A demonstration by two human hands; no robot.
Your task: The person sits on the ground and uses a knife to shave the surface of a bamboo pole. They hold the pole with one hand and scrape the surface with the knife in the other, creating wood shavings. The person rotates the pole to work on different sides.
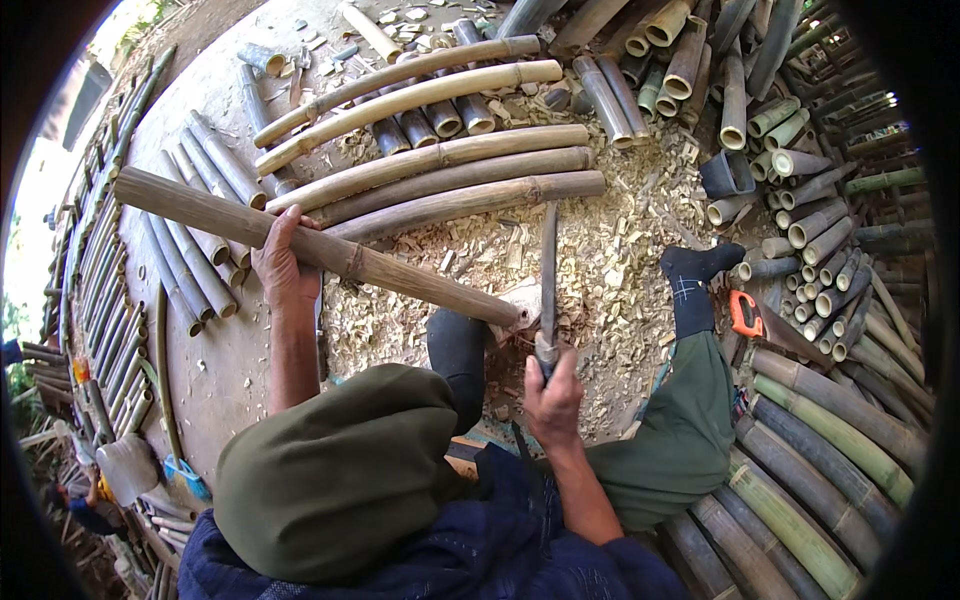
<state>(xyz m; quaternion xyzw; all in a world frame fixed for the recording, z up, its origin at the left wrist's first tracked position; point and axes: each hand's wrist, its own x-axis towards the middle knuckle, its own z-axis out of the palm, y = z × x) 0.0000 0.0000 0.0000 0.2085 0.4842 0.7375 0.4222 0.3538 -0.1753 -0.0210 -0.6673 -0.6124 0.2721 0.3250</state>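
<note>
A long brown bamboo pole point(410, 278) slants across in front of me, its far end up at the left. My left hand point(283, 258) is wrapped round it, nearer that far end. Beside my dark-socked foot, the near end of the pole rests at a pale, chopped spot point(524, 298); whether this is a block or the cut wood I cannot tell. My right hand point(555, 395) is closed round the dark handle of a long knife point(549, 265). Its blade points away from me, upright in view, just right of the pole's end.
Wood chips point(620, 280) cover the floor. Several bamboo poles point(440, 155) lie beyond my left hand, with shorter lengths point(195, 255) to the left. Cut bamboo point(820, 230) is stacked at the right, near a dark tub point(727, 174) and an orange-handled saw point(746, 313).
</note>
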